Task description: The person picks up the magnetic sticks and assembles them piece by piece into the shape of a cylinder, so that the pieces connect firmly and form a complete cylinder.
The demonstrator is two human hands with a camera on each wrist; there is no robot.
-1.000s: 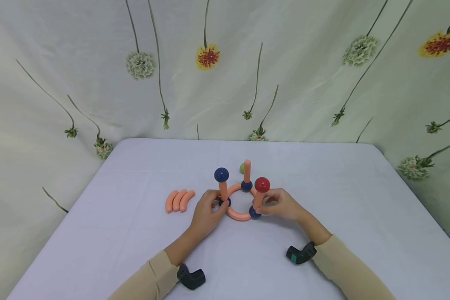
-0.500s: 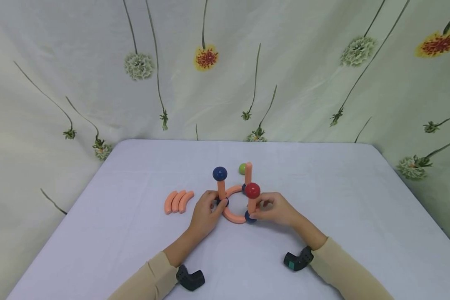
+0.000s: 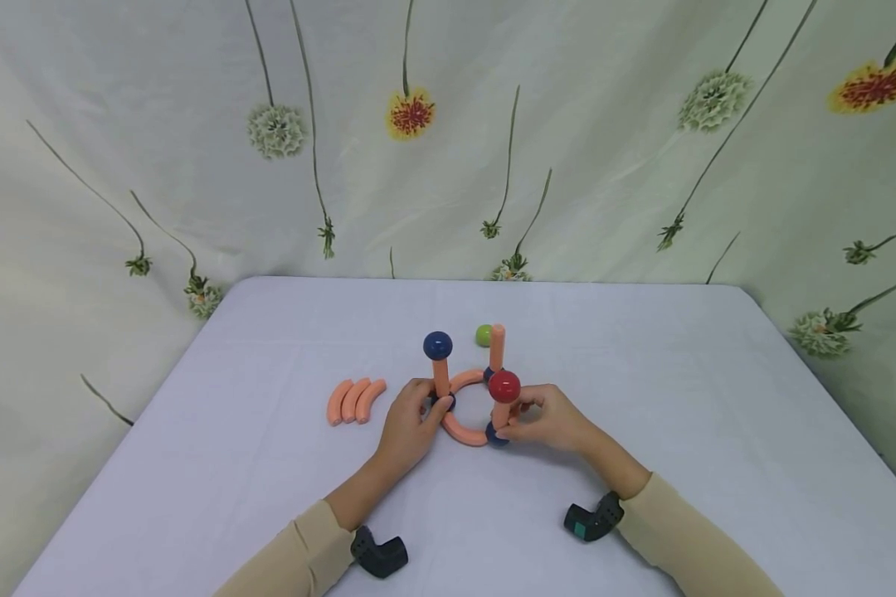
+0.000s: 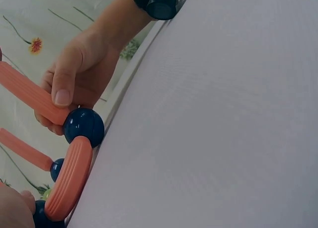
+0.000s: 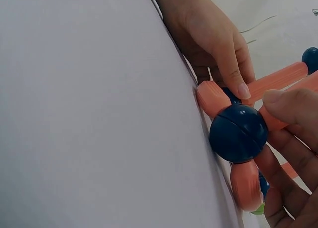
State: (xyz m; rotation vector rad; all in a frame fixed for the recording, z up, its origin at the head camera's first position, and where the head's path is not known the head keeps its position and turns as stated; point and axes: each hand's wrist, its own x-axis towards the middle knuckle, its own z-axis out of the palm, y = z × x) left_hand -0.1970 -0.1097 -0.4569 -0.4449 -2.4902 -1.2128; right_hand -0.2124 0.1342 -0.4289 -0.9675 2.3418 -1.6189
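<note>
The left hand [image 3: 406, 423] pinches the upright orange plastic rod topped by a dark blue ball [image 3: 438, 346]. The right hand [image 3: 551, 417] pinches the orange rod under the red ball [image 3: 504, 386], above the curved orange ring piece [image 3: 463, 431] on the white table [image 3: 642, 373].

Orange curved-rod ring [image 3: 466, 433] with navy ball joints, flat on table; 3 upright orange posts, red-capped [image 3: 504, 387], navy-capped [image 3: 438, 346], bare [image 3: 497, 342].
</note>
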